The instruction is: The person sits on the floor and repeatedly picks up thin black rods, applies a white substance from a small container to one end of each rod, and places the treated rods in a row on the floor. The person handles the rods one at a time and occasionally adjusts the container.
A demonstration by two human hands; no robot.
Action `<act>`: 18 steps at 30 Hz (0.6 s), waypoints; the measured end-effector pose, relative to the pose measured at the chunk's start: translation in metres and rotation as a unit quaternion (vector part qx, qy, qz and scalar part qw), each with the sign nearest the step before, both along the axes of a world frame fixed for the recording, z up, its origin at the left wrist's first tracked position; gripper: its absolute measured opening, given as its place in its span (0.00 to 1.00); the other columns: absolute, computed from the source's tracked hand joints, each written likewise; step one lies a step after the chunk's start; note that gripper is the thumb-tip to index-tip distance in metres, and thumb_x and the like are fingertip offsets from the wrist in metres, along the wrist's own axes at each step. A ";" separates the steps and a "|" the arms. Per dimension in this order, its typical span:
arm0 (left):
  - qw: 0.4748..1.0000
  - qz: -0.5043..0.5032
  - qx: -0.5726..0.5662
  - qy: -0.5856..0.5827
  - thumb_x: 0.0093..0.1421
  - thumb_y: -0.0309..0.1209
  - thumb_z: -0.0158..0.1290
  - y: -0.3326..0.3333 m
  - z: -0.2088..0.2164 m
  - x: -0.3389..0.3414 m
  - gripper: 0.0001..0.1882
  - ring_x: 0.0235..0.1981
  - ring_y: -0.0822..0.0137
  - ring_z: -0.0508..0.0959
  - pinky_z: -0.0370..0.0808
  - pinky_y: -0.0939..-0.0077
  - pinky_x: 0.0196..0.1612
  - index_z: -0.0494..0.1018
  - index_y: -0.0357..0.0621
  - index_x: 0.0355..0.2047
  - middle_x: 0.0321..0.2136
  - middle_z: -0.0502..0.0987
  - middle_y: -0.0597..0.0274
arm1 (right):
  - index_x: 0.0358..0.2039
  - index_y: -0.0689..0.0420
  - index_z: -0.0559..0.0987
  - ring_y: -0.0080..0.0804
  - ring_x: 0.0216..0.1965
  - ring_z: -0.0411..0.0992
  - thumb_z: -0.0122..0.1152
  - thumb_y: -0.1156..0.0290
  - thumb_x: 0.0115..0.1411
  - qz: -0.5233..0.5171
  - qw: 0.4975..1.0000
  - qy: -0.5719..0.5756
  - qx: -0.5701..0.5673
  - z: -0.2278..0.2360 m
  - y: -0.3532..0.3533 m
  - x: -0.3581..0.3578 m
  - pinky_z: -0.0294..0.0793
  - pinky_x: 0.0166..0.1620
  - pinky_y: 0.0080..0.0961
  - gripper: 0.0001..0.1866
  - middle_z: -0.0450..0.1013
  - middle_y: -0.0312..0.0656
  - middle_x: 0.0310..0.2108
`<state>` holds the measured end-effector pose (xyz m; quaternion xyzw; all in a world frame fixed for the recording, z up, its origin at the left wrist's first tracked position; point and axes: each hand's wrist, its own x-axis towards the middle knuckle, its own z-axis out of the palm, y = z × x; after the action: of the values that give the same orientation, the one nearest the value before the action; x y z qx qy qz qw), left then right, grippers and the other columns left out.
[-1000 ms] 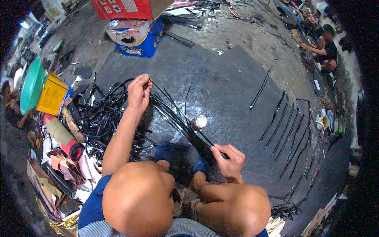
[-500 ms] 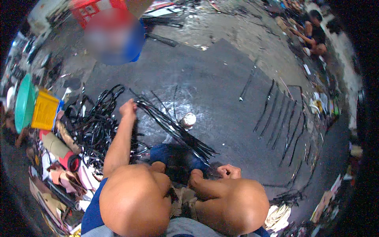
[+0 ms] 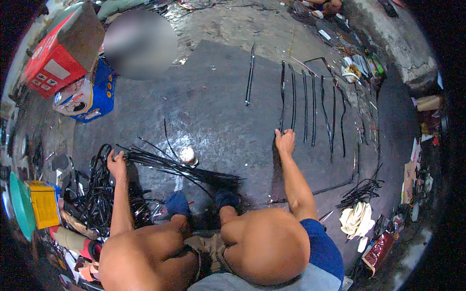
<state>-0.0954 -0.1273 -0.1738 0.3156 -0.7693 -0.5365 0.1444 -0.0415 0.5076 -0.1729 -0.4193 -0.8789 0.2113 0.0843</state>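
A bundle of thin black strips [image 3: 179,167] lies on a dark sheet [image 3: 223,116] in front of my feet. My left hand [image 3: 117,165] is at the bundle's left end, beside a tangled heap of black strips [image 3: 92,194], fingers loosely parted. Reaching forward, my right hand [image 3: 285,141] pinches the lower end of a black strip [image 3: 283,94], which lies lengthwise on the sheet. To its right several similar strips [image 3: 313,109] are spread side by side. One separate strip [image 3: 250,77] lies farther left. A small round white-topped container [image 3: 187,155] stands by the bundle.
Red [image 3: 56,68] and blue [image 3: 97,97] cardboard boxes stand at far left, next to a blurred patch. A green basin [image 3: 22,208] and yellow box [image 3: 43,203] sit at left. Cream cloth [image 3: 357,219] and a small black pile [image 3: 359,192] lie at right.
My right hand has gone from beside my feet out to the laid strips. My left hand stays by the bundle's end, its fingers looser. The view has turned rightward.
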 end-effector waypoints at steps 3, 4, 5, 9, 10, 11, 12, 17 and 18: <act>0.998 -0.041 0.004 0.052 0.57 0.26 0.62 -0.004 0.003 0.003 0.23 0.28 0.74 0.76 0.73 0.79 0.31 0.72 0.37 0.54 0.28 0.78 0.66 | 0.47 0.59 0.76 0.55 0.48 0.75 0.69 0.54 0.57 -0.051 0.997 -0.059 0.003 -0.009 0.003 -0.023 0.75 0.52 0.49 0.25 0.75 0.53 0.47; 0.995 -0.039 0.012 0.087 0.57 0.24 0.62 -0.016 0.000 0.001 0.22 0.27 0.75 0.75 0.73 0.80 0.31 0.73 0.38 0.53 0.29 0.77 0.67 | 0.46 0.58 0.77 0.56 0.47 0.76 0.69 0.54 0.57 -0.053 0.995 -0.072 -0.033 -0.009 -0.003 -0.035 0.76 0.52 0.49 0.24 0.76 0.53 0.45; 0.996 -0.048 0.021 0.076 0.57 0.23 0.61 -0.009 0.002 0.001 0.22 0.27 0.75 0.75 0.73 0.80 0.31 0.73 0.39 0.53 0.29 0.77 0.67 | 0.45 0.58 0.78 0.56 0.46 0.76 0.69 0.54 0.56 -0.064 0.992 -0.091 -0.060 -0.010 0.000 -0.038 0.76 0.51 0.49 0.23 0.77 0.53 0.43; 0.991 -0.106 0.040 0.072 0.57 0.21 0.61 0.076 0.056 0.000 0.19 0.29 0.77 0.73 0.72 0.83 0.34 0.75 0.40 0.50 0.31 0.75 0.68 | 0.37 0.56 0.80 0.54 0.39 0.78 0.67 0.58 0.56 -0.031 0.998 -0.053 -0.015 -0.006 0.018 -0.030 0.76 0.46 0.49 0.16 0.79 0.51 0.34; 0.986 -0.137 -0.007 0.091 0.57 0.21 0.61 0.077 0.064 0.003 0.19 0.29 0.77 0.73 0.71 0.83 0.35 0.75 0.41 0.50 0.32 0.75 0.68 | 0.36 0.56 0.79 0.53 0.38 0.79 0.66 0.59 0.56 -0.020 1.000 -0.001 0.010 -0.001 0.003 -0.031 0.76 0.44 0.48 0.14 0.79 0.51 0.33; 0.978 -0.170 -0.051 0.108 0.57 0.21 0.61 0.084 0.072 0.005 0.18 0.30 0.77 0.73 0.71 0.83 0.35 0.76 0.41 0.49 0.33 0.75 0.68 | 0.34 0.55 0.79 0.52 0.36 0.79 0.64 0.60 0.57 -0.012 0.998 0.051 0.039 0.007 -0.008 -0.030 0.76 0.43 0.48 0.12 0.79 0.50 0.31; 0.968 -0.208 -0.065 0.123 0.56 0.21 0.61 0.106 0.085 0.009 0.17 0.31 0.76 0.73 0.71 0.83 0.36 0.77 0.41 0.48 0.35 0.75 0.67 | 0.33 0.55 0.79 0.51 0.36 0.78 0.64 0.62 0.57 0.028 0.995 0.074 0.063 0.019 -0.011 -0.024 0.76 0.42 0.46 0.11 0.79 0.50 0.31; 0.892 -0.404 -0.098 0.175 0.53 0.21 0.59 0.175 0.143 0.030 0.11 0.33 0.71 0.76 0.73 0.78 0.35 0.79 0.40 0.39 0.33 0.76 0.61 | 0.29 0.54 0.78 0.46 0.38 0.77 0.66 0.72 0.52 0.217 0.946 0.235 0.058 0.085 -0.063 0.000 0.75 0.41 0.39 0.05 0.78 0.46 0.34; 0.881 -0.432 -0.089 0.170 0.53 0.21 0.59 0.190 0.149 0.036 0.11 0.31 0.71 0.76 0.73 0.80 0.34 0.79 0.40 0.39 0.33 0.76 0.61 | 0.28 0.55 0.78 0.44 0.40 0.77 0.67 0.75 0.50 0.250 0.930 0.268 0.025 0.093 -0.075 0.006 0.75 0.43 0.38 0.06 0.78 0.44 0.36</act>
<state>-0.0593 0.0631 -0.0252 -0.1582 -0.8377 -0.5199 0.0543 -0.0356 0.4331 -0.0801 -0.1111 -0.9050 0.3081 0.2715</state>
